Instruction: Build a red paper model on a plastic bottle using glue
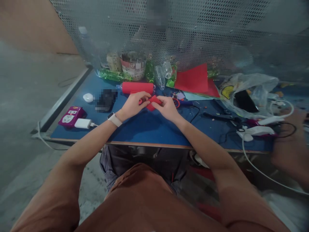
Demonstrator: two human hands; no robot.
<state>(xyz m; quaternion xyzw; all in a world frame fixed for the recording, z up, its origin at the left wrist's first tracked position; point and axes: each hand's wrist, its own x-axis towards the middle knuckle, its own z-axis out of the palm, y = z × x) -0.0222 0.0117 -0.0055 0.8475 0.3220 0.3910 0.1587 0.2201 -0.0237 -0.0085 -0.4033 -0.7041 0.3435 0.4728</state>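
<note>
A small piece of folded red paper [154, 103] is held between both hands above the blue table. My left hand [135, 104], with a white watch on its wrist, is closed on the paper's left side. My right hand [168, 108] pinches the same paper from the right. Just behind the hands lies a bottle wrapped in red paper [137, 87], on its side. A blue-handled tool with a red ring [185, 103] rests to the right of my right hand.
Behind stand green bottles [149, 72] and a paper-covered pot [134, 67]; red sheets [193, 80] lie right of them. A purple socket [72, 116] and dark object [106, 100] are left. Another person's arm [289, 148], plastic bag [256, 93] and cables are right.
</note>
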